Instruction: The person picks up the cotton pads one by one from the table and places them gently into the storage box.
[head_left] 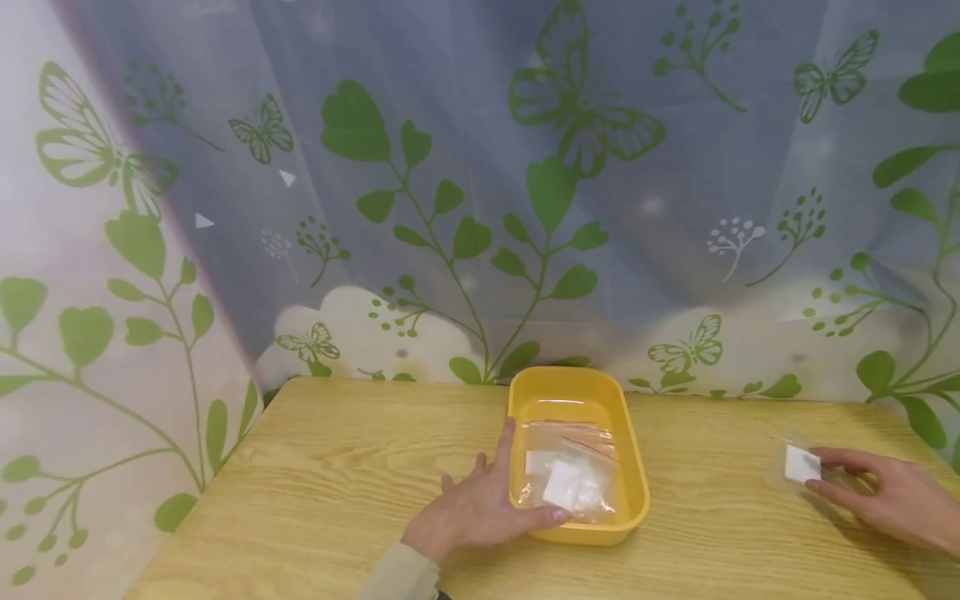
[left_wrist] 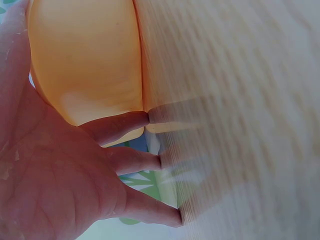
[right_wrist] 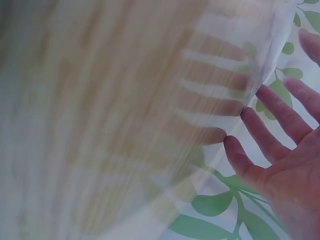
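Observation:
In the head view my left hand [head_left: 480, 504] is at the near left corner of a yellow plastic tub [head_left: 633, 492]. Its thumb lies over the near rim; the index finger runs along the left side. In the left wrist view the other fingertips touch the tabletop. Inside the tub are clear zip bags [head_left: 592, 492] and a white square [head_left: 562, 486]. On the right, my right hand [head_left: 888, 492] touches a small clear bag with a white square [head_left: 802, 464] with thumb and index tips. In the right wrist view its fingers are spread, and no bag shows between them.
The wood-grain table [head_left: 337, 467] extends to both sides of the tub. Behind it hangs a curtain [head_left: 450, 167] with green leaves and butterflies. The tub's far end stands close to the curtain.

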